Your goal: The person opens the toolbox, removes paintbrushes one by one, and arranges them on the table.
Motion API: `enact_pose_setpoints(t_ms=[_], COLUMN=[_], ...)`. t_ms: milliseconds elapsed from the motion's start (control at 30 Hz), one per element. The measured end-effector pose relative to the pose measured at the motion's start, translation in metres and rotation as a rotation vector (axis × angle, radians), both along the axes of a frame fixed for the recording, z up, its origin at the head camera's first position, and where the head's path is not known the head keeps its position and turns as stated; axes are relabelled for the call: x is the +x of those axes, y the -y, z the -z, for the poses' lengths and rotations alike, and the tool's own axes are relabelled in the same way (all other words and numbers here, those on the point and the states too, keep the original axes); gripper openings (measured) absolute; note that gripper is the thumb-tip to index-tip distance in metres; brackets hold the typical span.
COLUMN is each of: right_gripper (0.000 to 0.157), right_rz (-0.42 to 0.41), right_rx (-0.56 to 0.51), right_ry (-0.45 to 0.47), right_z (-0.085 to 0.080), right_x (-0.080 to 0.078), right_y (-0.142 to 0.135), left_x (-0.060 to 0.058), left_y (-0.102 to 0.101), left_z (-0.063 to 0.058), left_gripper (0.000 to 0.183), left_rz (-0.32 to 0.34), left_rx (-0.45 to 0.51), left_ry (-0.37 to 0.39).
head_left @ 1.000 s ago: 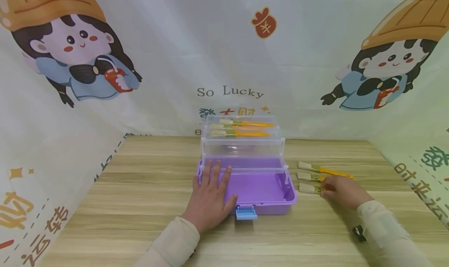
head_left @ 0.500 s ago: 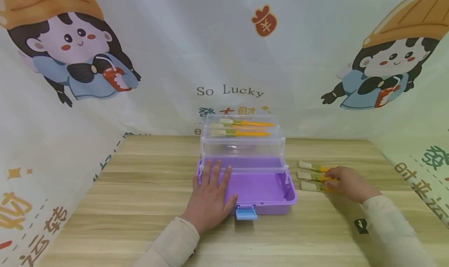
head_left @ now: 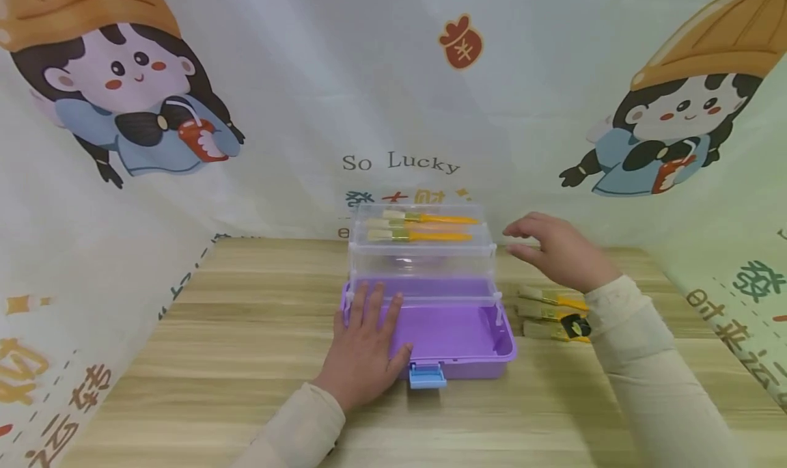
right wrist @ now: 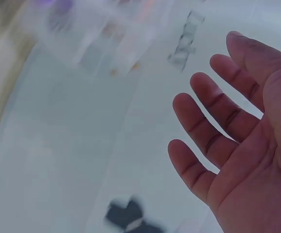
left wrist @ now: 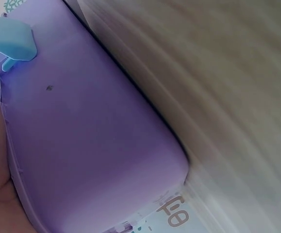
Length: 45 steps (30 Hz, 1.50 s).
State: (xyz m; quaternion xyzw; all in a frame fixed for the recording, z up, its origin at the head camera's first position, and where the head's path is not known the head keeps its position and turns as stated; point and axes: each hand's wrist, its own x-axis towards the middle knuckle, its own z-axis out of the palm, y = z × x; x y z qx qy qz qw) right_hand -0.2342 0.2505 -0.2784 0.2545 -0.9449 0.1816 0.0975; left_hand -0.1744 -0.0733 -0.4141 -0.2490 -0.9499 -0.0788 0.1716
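A purple box [head_left: 467,369] stands lidless-side up on the table, its pale blue latch [head_left: 427,376] hanging at the front. My left hand [head_left: 364,348] rests with spread, straight fingers over its left side; the box's outer wall [left wrist: 91,121] fills the left wrist view. Clear trays rise behind, and the top tray [head_left: 424,249] carries three paintbrushes [head_left: 439,236] with yellow handles. To the right of that tray, my right hand [head_left: 562,253] hovers with loosely bent fingers and nothing in them, as its palm [right wrist: 256,179] also shows. Three more paintbrushes [head_left: 547,313] lie below, partly covered by my forearm.
The wooden table [head_left: 246,359] meets a white printed cloth [head_left: 307,99] at the back and sides. A small black piece [head_left: 576,325] sits at my right sleeve [head_left: 639,345].
My right hand has left the paintbrushes on the table and moved up and leftward, beside the top tray. Those paintbrushes still lie there. My left hand keeps its place on the box.
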Motion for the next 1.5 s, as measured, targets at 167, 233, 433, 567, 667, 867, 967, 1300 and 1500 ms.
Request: enact_pose_setpoints(t_ms=[167,233,433,567,667,867,967,1300,1500], right_gripper=[0.029,0.029,0.029,0.028,0.029,0.027,0.025,0.023,0.024], right_rz=[-0.07,-0.081,-0.101,-0.094,-0.105,-0.129,-0.126,-0.081,-0.075], right_rx=[-0.019,-0.013,0.001,0.021,0.033,0.054,0.056,0.061,0.081], right_ry=[0.002,0.005,0.025,0.047,0.076,0.107,0.121,0.128,0.131], right_z=[-0.003,-0.004,-0.003,0.003,0.007,0.008,0.007,0.013,0.015], right_x=[-0.022,-0.028,-0.045,-0.055,-0.061,-0.07,-0.074,-0.08,-0.084], right_y=[0.04,0.052,0.083,0.097,0.105,0.114,0.118,0.127,0.13], left_x=[0.002,0.002,0.002,0.003,0.003,0.003,0.002,0.002,0.002], left_y=[0.004,0.003,0.001,0.0,-0.001,0.0,0.0,-0.001,0.0], left_z=[-0.002,-0.002,-0.003,-0.003,-0.002,0.0,-0.001,-0.001,-0.001], left_gripper=[0.073,0.073,0.073,0.073,0.073,0.073,0.073,0.073,0.073], left_rz=[0.002,0.006,-0.006,0.001,0.004,-0.002,-0.003,0.001,-0.005], left_rx=[0.013,0.015,0.0,0.011,0.015,0.01,0.01,0.006,-0.005], left_ry=[-0.012,0.001,0.01,0.02,0.024,0.013,0.004,0.008,0.01])
